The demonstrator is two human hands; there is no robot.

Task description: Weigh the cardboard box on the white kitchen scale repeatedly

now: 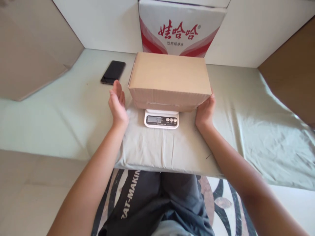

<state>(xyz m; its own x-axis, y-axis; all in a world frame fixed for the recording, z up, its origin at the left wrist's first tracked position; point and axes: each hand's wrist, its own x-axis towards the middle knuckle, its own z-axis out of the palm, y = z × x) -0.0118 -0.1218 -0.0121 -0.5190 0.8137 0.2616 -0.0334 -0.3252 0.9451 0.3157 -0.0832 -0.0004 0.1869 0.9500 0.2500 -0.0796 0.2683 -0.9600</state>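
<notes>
A closed brown cardboard box (169, 73) rests on a white digital kitchen scale (161, 124), whose display and buttons show at the front. The display digits are too faint to read surely. My left hand (118, 103) stands on edge to the left of the box, apart from it, fingers stretched out and holding nothing. At the box's lower right corner is my right hand (206, 109), its palm turned toward the side. Its fingertips are partly hidden behind the box; it lies against or very near the cardboard without wrapping round it.
A black phone (113, 72) lies left of the box on the pale green cloth (61, 124). Behind stands a white and red carton (182, 29) against the wall. Large brown cardboard (36, 42) borders the left, and a brown panel (292, 68) the right.
</notes>
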